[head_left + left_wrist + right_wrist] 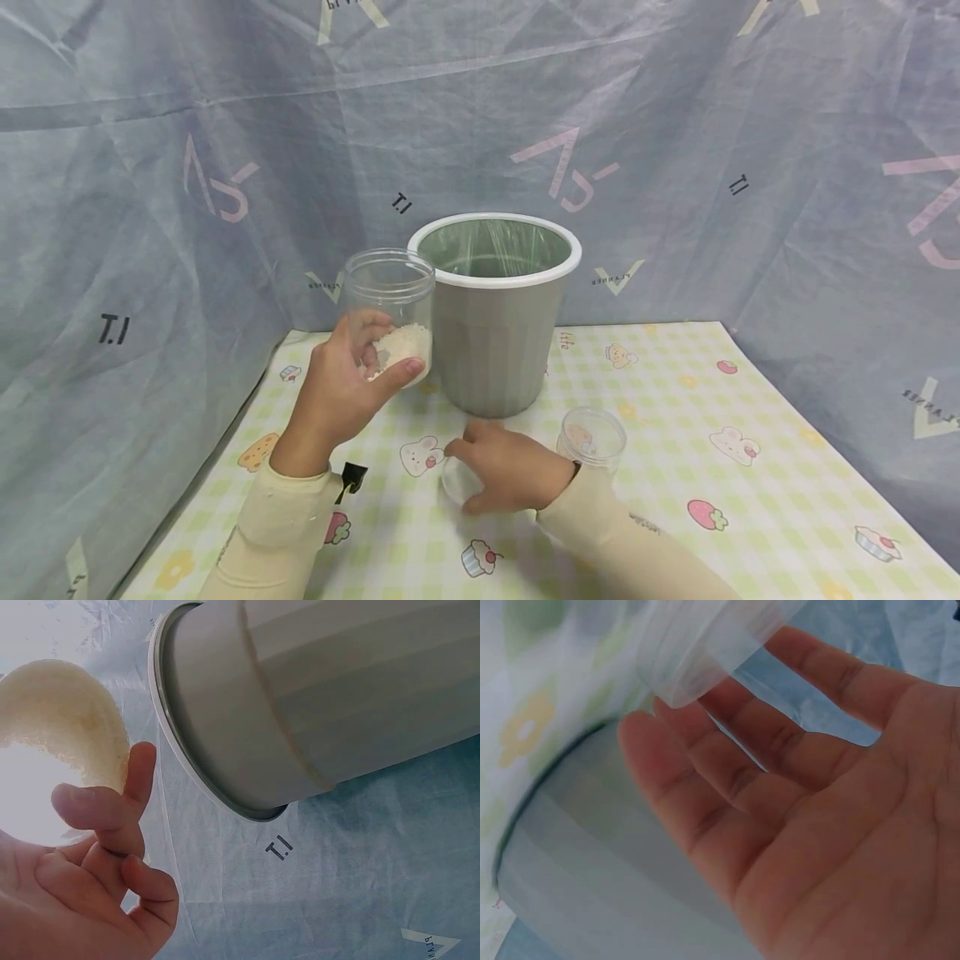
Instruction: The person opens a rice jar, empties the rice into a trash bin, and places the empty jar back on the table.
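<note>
In the head view my left hand (337, 387) grips a clear jar (390, 287) holding white, rice-like grains (405, 346), raised at the left front of the bin. The jar's mouth is uncovered. In the left wrist view the grains (67, 690) show through the jar, against my left hand (90, 862). Low over the cloth, my right hand (510, 471) has thumb and fingers about the rim of a clear round lid (459, 483). The right wrist view shows the lid (712, 645) against the fingertips of my right hand (802, 795); the thumb is out of view there.
A grey bin (495, 350) with a white rim and clear liner stands at the back centre. A small clear jar (592, 437) stands beside my right wrist. The checked tablecloth (667, 400) is bordered by hanging blue-grey curtains (675, 125).
</note>
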Demonstrator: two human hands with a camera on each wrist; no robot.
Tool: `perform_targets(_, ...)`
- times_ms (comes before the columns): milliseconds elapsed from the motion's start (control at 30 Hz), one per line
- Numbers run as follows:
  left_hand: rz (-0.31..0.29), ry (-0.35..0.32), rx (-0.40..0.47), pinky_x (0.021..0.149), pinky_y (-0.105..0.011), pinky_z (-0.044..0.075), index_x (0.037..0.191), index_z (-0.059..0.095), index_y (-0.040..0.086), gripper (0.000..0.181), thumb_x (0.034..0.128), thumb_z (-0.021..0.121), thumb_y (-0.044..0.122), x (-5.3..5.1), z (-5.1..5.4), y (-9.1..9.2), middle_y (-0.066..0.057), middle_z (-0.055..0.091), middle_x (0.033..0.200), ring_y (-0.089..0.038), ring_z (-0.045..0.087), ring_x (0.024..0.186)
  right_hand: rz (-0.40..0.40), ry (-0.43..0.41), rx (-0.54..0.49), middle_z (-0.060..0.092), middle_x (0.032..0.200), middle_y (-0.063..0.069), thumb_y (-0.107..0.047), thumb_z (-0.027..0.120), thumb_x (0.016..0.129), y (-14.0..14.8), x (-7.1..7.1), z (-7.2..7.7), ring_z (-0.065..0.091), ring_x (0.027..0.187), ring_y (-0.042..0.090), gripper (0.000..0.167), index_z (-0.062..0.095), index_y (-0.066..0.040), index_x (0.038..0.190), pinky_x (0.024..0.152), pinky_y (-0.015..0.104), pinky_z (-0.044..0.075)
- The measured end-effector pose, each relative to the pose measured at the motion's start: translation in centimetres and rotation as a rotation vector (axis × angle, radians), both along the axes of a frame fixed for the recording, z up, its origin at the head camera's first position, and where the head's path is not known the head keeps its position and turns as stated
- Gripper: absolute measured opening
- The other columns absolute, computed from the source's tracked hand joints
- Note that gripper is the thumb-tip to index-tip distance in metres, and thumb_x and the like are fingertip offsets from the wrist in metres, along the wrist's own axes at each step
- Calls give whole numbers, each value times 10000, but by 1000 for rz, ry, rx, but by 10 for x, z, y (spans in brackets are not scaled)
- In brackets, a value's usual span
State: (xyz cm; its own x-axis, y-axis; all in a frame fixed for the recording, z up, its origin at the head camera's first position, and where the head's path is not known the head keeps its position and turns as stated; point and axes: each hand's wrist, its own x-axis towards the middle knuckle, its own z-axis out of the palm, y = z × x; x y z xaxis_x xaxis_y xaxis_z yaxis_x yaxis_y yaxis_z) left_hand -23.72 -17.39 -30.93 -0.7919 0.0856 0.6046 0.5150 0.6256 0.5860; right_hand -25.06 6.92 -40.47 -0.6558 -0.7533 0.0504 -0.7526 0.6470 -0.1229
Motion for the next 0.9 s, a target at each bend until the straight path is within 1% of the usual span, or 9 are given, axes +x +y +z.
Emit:
perform_targets(133,0,-11,5,652,-322,417,1309,536,136,617,861,799,470,1,0,0,-90,707,1024,-203,500,750,-27,-46,32,581,1109,-42,-395,919,725,-2,1,-4,540,934,100,670,637,-241,1313,803,249,510)
perform_targets(333,9,-28,7,650,-322,423,1317,533,145,625,856,807,466,1,0,0,-69,689,987,-197,498,746,-45,-65,85,601,1139,-54,-461,924,716,-6,2,-9,560,969,108,696,635,-268,1318,820,266,526)
perform_targets(600,17,-44,14,652,-334,421,1324,532,157,634,851,809,475,2,1,0,-61,660,950,-205,493,748,-83,-67,167,579,1024,-68,-525,929,678,-11,1,-16,537,877,109,656,673,-239,1211,770,258,508)
perform_targets(800,11,-52,20,668,-339,420,1313,530,160,625,854,801,486,2,3,0,-78,688,1029,-211,490,762,-94,-66,190,587,1014,-59,-527,935,668,-11,1,-20,542,867,119,668,677,-225,1205,775,264,509)
perform_targets(900,10,-51,18,666,-338,419,1311,530,155,623,854,801,481,2,3,0,-79,684,1004,-211,488,757,-91,-63,190,584,1009,-60,-532,940,658,-11,1,-20,542,868,122,679,674,-229,1204,780,266,508)
